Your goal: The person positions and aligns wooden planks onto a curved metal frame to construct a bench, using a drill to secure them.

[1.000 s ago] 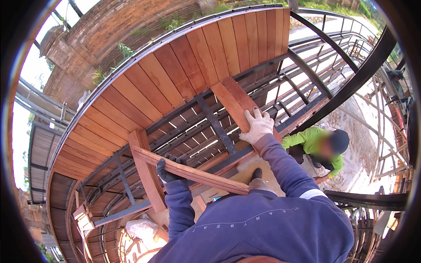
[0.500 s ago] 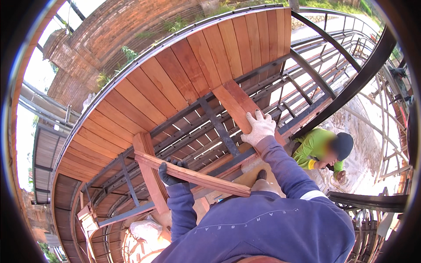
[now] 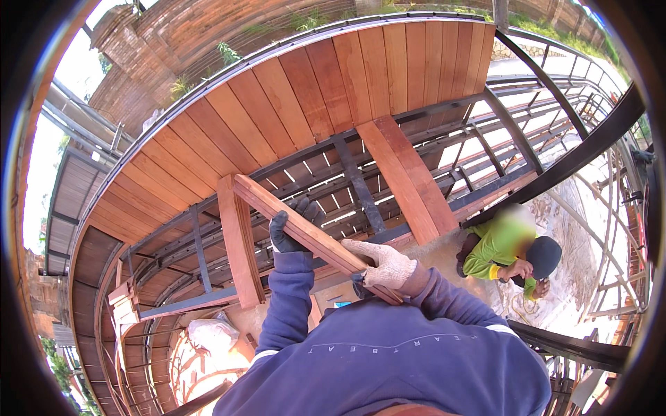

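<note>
A small stack of narrow reddish wooden boards (image 3: 326,244) slants in front of my body, its near end close to my chest. My left hand (image 3: 283,239), in a black glove, is closed around the stack near its middle. Closer to the near end, my right hand (image 3: 388,266), in a whitish knit glove, grips the same boards. Two wide planks (image 3: 409,184) lie side by side across the dark metal frame (image 3: 357,187), beyond my right hand. More stacked boards (image 3: 238,243) rest across the frame to the left of my left hand.
A curved row of fitted wooden boards (image 3: 305,93) runs along the far side, with a brick wall (image 3: 180,41) behind. Open gaps show between the metal bars. At the right, below the frame, crouches a person in a green shirt (image 3: 489,239). A plastic bag (image 3: 211,335) lies lower left.
My right hand has left the wide planks and come back to grip the narrow boards. The left hand still holds them, and their near end now lies closer to my chest.
</note>
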A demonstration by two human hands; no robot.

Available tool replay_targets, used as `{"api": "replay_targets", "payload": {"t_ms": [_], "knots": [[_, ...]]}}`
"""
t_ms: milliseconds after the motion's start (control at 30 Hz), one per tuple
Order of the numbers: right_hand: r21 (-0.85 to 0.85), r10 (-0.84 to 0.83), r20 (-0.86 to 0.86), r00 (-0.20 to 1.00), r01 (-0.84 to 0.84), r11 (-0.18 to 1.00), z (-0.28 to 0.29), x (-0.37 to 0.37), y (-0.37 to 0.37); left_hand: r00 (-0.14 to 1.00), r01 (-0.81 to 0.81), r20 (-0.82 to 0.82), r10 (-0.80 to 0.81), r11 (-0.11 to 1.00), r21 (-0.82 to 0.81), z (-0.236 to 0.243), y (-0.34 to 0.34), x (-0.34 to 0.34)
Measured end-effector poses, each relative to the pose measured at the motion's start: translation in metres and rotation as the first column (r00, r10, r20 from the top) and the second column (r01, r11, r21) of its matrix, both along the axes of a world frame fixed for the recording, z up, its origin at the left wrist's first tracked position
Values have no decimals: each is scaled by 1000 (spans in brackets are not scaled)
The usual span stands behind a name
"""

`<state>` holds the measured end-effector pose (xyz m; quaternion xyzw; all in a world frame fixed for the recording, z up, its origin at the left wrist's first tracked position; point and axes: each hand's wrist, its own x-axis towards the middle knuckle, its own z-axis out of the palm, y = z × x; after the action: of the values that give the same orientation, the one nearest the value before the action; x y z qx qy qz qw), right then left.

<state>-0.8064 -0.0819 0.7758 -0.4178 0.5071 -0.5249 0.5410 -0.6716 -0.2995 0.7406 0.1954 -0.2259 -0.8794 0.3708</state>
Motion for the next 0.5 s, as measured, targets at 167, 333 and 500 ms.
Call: {"api": "replay_targets", "payload": {"t_ms": [167, 333, 500], "knots": [[125, -62, 140, 988, 45, 991, 7, -14, 10, 985, 56, -165, -57, 998, -7, 6, 7, -10], [-46, -283, -10, 959, 283, 958, 14, -34, 35, 999, 14, 51, -16, 999, 32, 3, 9, -21], [-251, -565, -705, 427, 595, 763, -1, -116, 76, 970, -182, 172, 174, 983, 33, -1, 7, -3]]}}
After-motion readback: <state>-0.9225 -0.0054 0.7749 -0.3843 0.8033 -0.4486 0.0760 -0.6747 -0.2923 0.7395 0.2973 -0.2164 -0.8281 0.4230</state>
